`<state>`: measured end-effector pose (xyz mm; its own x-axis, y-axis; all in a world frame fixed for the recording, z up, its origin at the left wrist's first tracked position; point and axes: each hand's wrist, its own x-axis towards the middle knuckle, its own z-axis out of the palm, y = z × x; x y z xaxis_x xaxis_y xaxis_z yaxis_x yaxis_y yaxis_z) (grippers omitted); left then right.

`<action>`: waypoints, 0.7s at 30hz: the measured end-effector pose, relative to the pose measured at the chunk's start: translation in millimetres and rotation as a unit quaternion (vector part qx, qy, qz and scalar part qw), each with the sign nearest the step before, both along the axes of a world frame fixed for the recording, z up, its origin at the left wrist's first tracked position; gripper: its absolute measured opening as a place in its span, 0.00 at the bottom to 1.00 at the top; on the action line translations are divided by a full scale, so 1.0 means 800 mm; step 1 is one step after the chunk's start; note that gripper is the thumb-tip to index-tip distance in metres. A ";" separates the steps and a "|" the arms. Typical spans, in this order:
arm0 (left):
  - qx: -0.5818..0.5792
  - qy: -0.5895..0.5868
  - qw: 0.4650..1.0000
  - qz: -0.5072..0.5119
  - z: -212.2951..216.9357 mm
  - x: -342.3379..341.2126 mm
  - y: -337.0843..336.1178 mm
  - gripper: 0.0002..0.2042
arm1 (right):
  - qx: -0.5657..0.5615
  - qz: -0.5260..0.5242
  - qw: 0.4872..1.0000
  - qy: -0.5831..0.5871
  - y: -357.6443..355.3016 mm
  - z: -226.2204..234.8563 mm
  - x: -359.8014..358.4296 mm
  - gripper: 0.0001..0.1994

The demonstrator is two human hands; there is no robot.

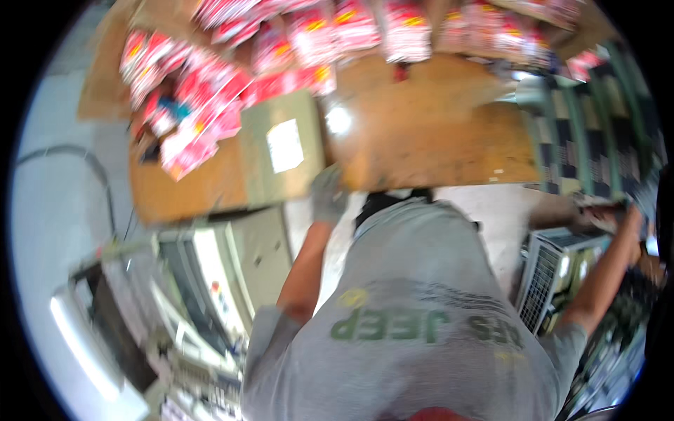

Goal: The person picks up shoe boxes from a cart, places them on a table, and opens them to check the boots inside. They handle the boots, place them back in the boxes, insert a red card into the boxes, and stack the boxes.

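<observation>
My left hand (328, 195), in a grey glove, is at the front edge of the wooden table, right beside the near corner of a closed cardboard box (263, 140) with a white label. Blur hides how its fingers are set. Far out to the right, my right hand (647, 200) reaches to the near end of a row of upright dark packs (597, 151) with pale green edges. It also looks gloved, and the picture's rim and motion smear its fingers. Whether it grips any of the packs does not show.
Many red-and-white packets (309, 35) lie in bundles along the far side of the wooden table (428, 126), some in open cartons. A grey metal cabinet (260, 245) stands at the lower left. A crate with a grid side (540, 281) sits below the packs, and a cable (88, 158) hangs at left.
</observation>
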<state>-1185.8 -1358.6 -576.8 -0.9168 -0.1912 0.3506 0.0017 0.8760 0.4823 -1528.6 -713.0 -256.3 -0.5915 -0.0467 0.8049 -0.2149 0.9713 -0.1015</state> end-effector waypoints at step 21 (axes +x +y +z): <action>0.024 0.025 0.995 0.097 -0.033 -0.046 0.004 0.20 | 0.324 -0.016 0.946 0.015 -0.080 0.113 -0.047 0.57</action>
